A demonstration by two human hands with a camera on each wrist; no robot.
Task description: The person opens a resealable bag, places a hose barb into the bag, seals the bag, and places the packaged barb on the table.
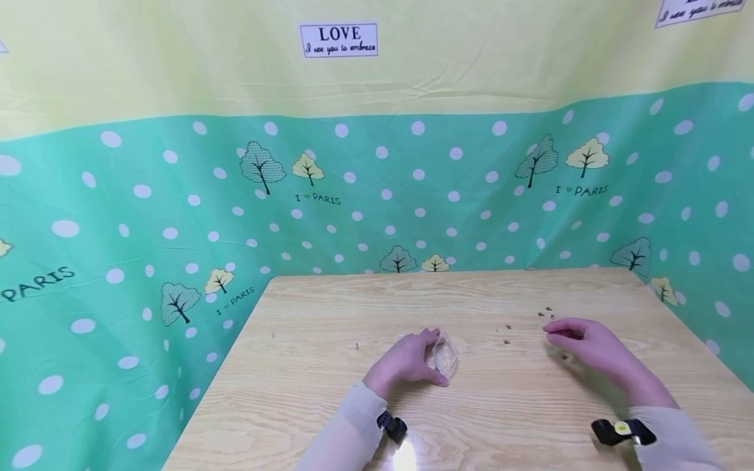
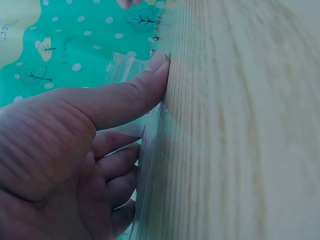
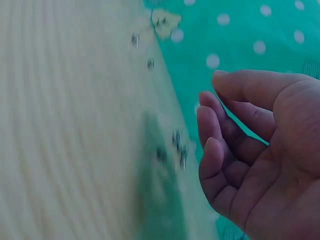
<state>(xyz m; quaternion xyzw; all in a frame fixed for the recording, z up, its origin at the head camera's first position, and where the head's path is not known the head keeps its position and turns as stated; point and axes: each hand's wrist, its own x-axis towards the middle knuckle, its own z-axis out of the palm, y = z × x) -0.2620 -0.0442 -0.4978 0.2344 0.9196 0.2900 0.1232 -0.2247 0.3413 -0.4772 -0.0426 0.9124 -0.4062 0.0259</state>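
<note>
Near the middle of the table, my left hand point(image 1: 409, 360) holds a small clear zip bag point(image 1: 446, 356) by its sides, thumb at the near edge. In the left wrist view the bag point(image 2: 120, 67) stands partly up between the thumb and the curled fingers, low against the wood. My right hand point(image 1: 589, 343) hovers over the right part of the table, fingers loosely bent, thumb close to the index fingertip. Nothing shows between them. Small dark metal pieces, perhaps screws point(image 3: 177, 140), lie just beyond its fingertips, blurred in the right wrist view.
More of the small pieces point(image 1: 507, 341) lie between the hands, and one point(image 1: 565, 357) is under the right hand. A tiny bit point(image 1: 357, 347) lies left of the bag. A green dotted curtain point(image 1: 412, 190) hangs behind the wooden table point(image 1: 330, 297).
</note>
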